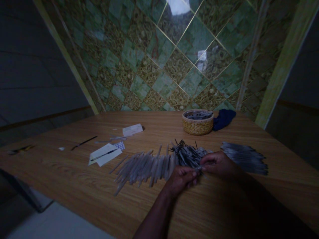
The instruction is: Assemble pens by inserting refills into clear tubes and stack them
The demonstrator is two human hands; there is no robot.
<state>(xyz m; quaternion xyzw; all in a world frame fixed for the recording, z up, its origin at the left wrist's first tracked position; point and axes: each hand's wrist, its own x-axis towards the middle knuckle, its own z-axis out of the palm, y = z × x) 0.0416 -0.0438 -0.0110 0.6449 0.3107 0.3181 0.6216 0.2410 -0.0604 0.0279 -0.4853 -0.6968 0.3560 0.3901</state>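
My left hand (181, 179) and my right hand (219, 164) meet at the front of the table, fingertips pinched together around a small, slim, pale piece that is too dim to name. Just behind them lies a tangled heap of thin dark sticks (185, 153) with pointed ends. Left of the heap, and beside my left hand, a spread of pale, translucent slender tubes (147, 166) lies roughly side by side. On the other side, past my right hand, a neat row of grey-and-dark slender sticks (245, 157) is laid out flat.
A round woven basket (198, 126) holding more slender sticks stands behind the heap, next to a dark blue cloth (224, 119). Further left are a small white box (132, 129), paper cards (106, 154), a thin dark stick (84, 142) and a dark-and-yellow tool (21, 150). A tiled wall (159, 73) closes off the back.
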